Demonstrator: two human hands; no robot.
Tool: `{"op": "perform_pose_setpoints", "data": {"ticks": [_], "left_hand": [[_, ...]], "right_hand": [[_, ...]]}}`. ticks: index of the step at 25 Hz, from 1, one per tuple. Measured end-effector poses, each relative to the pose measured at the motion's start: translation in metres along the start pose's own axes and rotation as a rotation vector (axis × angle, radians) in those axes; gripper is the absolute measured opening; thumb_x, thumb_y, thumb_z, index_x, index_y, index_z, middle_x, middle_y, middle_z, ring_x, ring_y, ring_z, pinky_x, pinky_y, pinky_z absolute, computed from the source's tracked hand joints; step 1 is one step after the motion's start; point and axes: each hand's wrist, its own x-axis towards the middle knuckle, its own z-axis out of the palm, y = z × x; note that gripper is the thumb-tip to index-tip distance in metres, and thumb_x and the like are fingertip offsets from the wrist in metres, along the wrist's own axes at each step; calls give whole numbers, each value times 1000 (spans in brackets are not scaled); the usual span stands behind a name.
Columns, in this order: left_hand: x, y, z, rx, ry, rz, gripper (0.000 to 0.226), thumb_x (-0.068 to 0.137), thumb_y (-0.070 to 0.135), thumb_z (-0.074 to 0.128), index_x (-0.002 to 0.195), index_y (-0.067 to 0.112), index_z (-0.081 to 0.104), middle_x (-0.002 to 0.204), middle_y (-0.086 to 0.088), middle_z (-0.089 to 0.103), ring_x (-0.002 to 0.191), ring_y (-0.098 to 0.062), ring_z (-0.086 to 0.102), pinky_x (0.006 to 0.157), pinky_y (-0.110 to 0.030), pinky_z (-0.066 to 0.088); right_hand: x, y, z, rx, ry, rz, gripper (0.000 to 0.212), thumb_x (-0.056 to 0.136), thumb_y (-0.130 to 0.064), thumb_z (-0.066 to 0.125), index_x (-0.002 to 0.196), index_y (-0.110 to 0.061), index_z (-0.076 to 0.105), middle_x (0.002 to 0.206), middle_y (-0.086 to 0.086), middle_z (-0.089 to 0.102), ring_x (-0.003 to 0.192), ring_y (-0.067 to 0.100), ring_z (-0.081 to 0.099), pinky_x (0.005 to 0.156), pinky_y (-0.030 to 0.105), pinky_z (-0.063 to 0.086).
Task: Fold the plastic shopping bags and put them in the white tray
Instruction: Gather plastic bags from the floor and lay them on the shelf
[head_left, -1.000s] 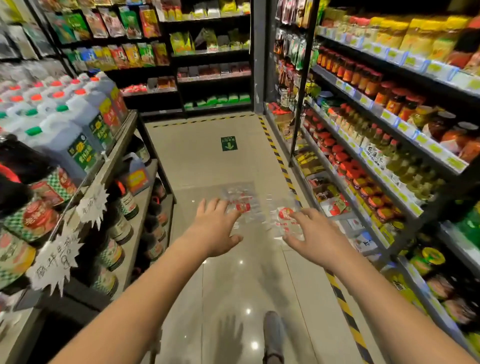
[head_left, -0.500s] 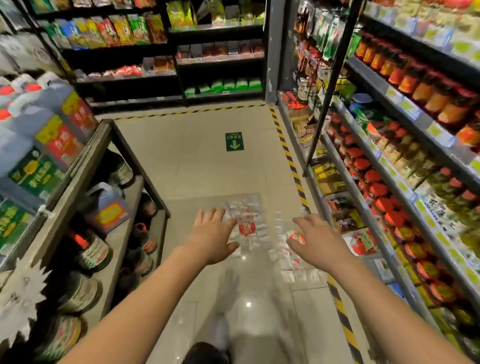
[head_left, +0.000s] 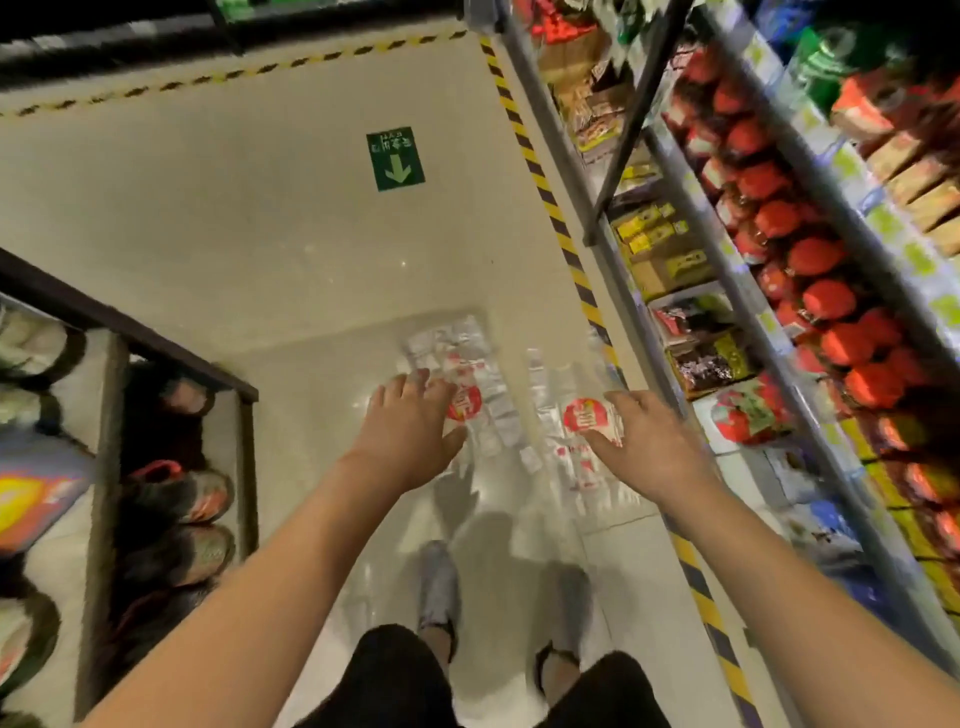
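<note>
**Both grips flat on the clear bag, held out over the aisle floor**

Your left grip (head_left: 408, 434) is spread wide, the fingers nearly straight and fanned forward, the thumb out to the side. Its fingertips touch the near edge of the transparent plastic shopping bag with white print and red round logos (head_left: 470, 345). One red logo (head_left: 464, 402) sits just beside your left thumb.

Your right grip (head_left: 647, 449) is opened the same way, with straight fingers and the thumb pointing inward. It rests against the bag just beside the second red logo (head_left: 584, 415). Neither grip curls round the film.

The bag hangs spread between your two grips, in the air above the glossy cream tiled floor (head_left: 260, 218). The film is blurred, so it may be one sheet or two layers.

On your right, the grey metal shelving (head_left: 724, 270) holds rows of red-lidded jars (head_left: 810, 257) on its middle tiers. Yellow cardboard boxes (head_left: 652, 231) and dark packets (head_left: 706, 358) sit on its lower ones.

On your left, a dark-framed low shelf (head_left: 106, 467) carries dark bottles with red and green labels (head_left: 179, 493).

A green arrow floor sticker (head_left: 396, 158) lies ahead on the tiles. Yellow-and-black striped tape (head_left: 540, 179) runs along the foot of the right shelving. Your grey shoes (head_left: 439, 582) stand on the floor below the bag.
</note>
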Motion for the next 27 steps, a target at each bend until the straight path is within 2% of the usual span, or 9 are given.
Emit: {"op": "perform_pose_setpoints", "data": {"ticks": [3,7,11,16,21,24,27], "left_hand": [[83,0,89,-18,-8,22,63,98,53,45,153,28,29,160,-11,23,147,-34,20,117,-45,21],[199,3,226,98,-30,100,64,97,54,45,152,24,28,160,-17,18,146,-39,18,118,-51,23],[310,15,328,253,-43,214,78,96,60,42,157,23,12,163,-16,8,148,-40,15,118,-55,23],[384,28,381,396,-7,314,79,97,64,34,158,25,3,164,-15,4,148,-39,18,118,-51,22],[402,46,395,393,-24,389,77,98,63,30,158,23,4,164,-17,4,149,-37,13,119,-48,18],[402,56,401,352,-59,413,75,99,62,31,159,24,4,164,-15,3,150,-34,10,120,-46,15],[413,54,410,336,-57,413,74,100,61,31,158,24,5,164,-14,4,150,-33,10,121,-46,14]], "right_hand": [[78,39,92,49,-22,42,55,91,-48,60,138,-21,49,137,9,51,127,30,48,99,42,44],[178,97,231,19,-41,86,58,92,-48,59,142,-23,43,140,9,46,130,31,46,101,41,40],[271,167,352,-37,-79,154,65,90,-55,60,142,-20,43,139,15,45,130,36,45,104,45,39],[351,239,421,-47,-175,338,76,88,-58,59,148,-18,35,143,19,38,128,39,46,104,46,44],[382,272,441,87,-160,410,83,89,-56,60,157,-27,21,144,19,38,130,38,45,103,43,45],[391,284,454,185,-118,468,84,88,-54,64,155,-22,25,145,19,37,133,38,42,105,43,42],[409,301,470,156,-87,528,89,81,-62,68,145,-10,35,139,20,42,128,40,46,102,47,45]]}}
